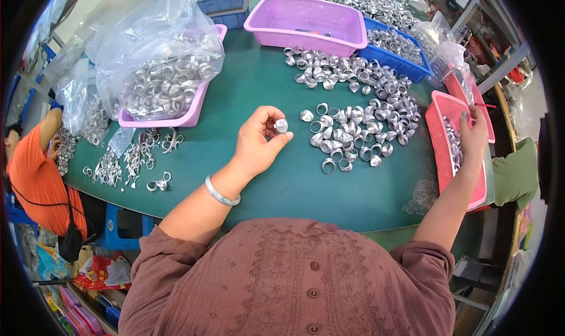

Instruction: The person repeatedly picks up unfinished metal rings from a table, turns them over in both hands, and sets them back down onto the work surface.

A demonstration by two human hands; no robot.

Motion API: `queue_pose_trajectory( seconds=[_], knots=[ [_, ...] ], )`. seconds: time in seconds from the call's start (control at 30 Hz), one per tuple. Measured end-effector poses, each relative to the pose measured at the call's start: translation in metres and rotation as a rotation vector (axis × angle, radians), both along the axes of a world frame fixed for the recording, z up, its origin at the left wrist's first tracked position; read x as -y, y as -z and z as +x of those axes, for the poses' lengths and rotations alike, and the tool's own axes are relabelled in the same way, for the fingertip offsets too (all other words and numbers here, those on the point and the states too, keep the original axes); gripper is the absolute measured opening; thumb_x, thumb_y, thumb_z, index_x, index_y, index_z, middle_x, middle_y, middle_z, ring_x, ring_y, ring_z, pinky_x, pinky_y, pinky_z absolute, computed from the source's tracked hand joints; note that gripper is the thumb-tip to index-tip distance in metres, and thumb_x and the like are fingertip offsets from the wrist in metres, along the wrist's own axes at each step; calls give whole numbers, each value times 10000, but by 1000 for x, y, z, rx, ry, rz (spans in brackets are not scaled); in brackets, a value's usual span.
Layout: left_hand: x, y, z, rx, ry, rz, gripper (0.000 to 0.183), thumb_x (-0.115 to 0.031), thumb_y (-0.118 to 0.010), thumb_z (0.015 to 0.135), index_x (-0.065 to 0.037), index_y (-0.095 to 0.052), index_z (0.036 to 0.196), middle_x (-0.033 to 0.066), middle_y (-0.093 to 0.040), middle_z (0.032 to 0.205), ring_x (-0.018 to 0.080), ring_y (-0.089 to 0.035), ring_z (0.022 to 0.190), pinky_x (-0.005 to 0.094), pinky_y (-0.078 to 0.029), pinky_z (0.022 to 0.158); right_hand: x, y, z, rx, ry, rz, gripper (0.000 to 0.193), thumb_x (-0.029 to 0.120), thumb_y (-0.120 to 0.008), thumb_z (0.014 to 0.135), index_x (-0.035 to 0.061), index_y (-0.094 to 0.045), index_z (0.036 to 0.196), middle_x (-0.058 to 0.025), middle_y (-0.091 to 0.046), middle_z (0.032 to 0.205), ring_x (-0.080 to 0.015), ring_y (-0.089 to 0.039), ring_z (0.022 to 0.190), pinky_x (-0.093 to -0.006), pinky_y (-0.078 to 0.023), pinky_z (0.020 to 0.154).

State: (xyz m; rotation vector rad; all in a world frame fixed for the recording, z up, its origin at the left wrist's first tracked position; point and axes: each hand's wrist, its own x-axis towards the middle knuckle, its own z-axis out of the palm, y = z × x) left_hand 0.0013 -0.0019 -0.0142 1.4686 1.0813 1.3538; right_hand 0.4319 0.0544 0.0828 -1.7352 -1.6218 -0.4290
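Note:
My left hand (259, 138) is raised over the green table, thumb and fingers pinching a silver-coloured metal ring (281, 126). Just right of it, many similar loose rings (353, 127) lie in a wide heap. My right hand (474, 133) is at the pink basket (436, 133) on the table's right side, its fingers bent close together over the basket. What those fingers hold, if anything, is too small to make out. Small metal pieces (453, 144) lie inside this basket.
A purple basket (306, 21) stands at the back beside a blue tray (425, 71) full of metal pieces. At left, a clear bag (156, 53) of rings fills another pink basket (194, 115). Small metal parts (109, 168) lie nearby. A person in orange (44, 171) sits at far left.

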Motion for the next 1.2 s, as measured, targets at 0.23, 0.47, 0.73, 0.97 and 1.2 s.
queue_pose_trajectory(
  seconds=[0.23,0.47,0.73,0.97,1.2],
  knots=[
    [0,2,-9,57,-23,-120,274,62,-613,738,-41,-473,950,-15,-473,834,37,-479,725,172,-434,645,-23,23,-142,-74,-445,-285,338,202,-641,751,7,-590,1022,-163,-603,985,-287,-576,929,-364,-448,815],
    [-2,5,-12,22,-62,-105,334,63,-613,740,-23,-526,1051,-25,-496,823,38,-503,708,181,-447,644,-25,55,-271,458,-760,-566,269,312,-629,744,45,-643,772,-138,-596,841,-315,-561,853,-412,-446,737],
    [0,-2,-12,195,-10,-285,332,59,-606,752,-18,-532,1066,-17,-505,867,39,-485,747,184,-432,676,-26,58,-268,292,-861,-673,70,78,-638,695,42,-614,750,-142,-584,853,-290,-581,777,-344,-469,689],
    [5,-3,-9,106,14,-12,285,47,-580,784,-15,-533,1058,7,-511,931,71,-505,817,222,-449,726,-1,57,-265,-1006,-1222,-942,81,-47,-605,743,-2,-567,798,-54,-585,922,-135,-579,750,-258,-469,664],
    [10,-6,-6,195,63,209,283,65,-578,778,-8,-538,1049,60,-492,1029,129,-520,921,245,-453,781,16,65,-267,-1222,-1353,-841,74,-49,-597,766,-8,-584,826,-68,-558,1012,-135,-576,832,-271,-484,748]
  ],
)
